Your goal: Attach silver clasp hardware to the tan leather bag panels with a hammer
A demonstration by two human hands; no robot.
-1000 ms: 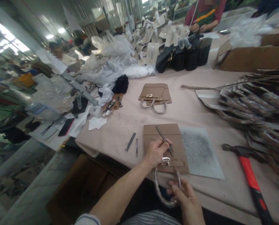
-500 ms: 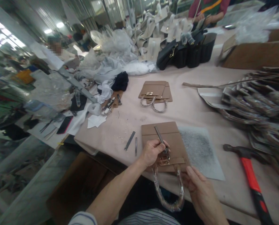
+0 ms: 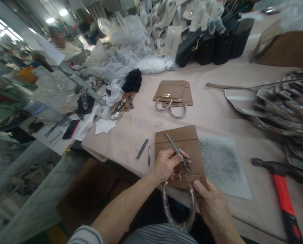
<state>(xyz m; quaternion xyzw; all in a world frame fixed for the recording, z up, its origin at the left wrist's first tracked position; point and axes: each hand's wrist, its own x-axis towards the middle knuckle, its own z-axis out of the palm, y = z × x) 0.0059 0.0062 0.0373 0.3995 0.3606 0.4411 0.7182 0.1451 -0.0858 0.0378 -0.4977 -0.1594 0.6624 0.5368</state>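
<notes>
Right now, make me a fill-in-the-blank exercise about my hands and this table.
1. The metal tool over the tan bag is gripped by the ____ hand.
2. The right hand pinches that bag beside its plastic-wrapped ____.
3. The hammer has a ____ grip.
4. Two metal strips lie to the bag's ____.
Missing words: left, handle, red, left.

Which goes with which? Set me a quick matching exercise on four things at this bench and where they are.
1 hammer
2 metal tool
3 black bags
4 grey mat

A standing at the table's far side
B gripped in the left hand
C lying at the right, red handle
D flat beside the tan bag

Pairs: 1-C, 2-B, 3-A, 4-D
</notes>
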